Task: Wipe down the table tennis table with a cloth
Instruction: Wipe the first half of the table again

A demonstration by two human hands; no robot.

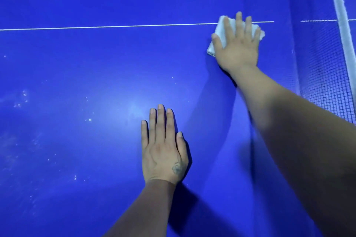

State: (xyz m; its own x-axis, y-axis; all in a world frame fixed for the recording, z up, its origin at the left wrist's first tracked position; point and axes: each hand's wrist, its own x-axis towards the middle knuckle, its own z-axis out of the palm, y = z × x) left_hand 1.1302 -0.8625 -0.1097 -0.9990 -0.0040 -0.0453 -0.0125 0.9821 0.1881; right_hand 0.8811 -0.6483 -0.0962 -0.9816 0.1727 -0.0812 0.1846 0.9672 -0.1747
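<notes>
Two hands are laid on the blue table tennis worktop (77, 63), each with its own job. The white cloth (221, 31) is pressed flat under the right hand (238, 44), fingers straight and spread so that pressure is shared across the folded pad; it is pinned, not clenched, right on the thin white centre line (115, 26) and near the net (327, 73). The left hand (163, 148) is rested palm-down and released, holding nothing (probably as a brace while the body is leaned across). Pale specks (23, 98) are left at the far left, so much wiping is judged outstanding.
</notes>
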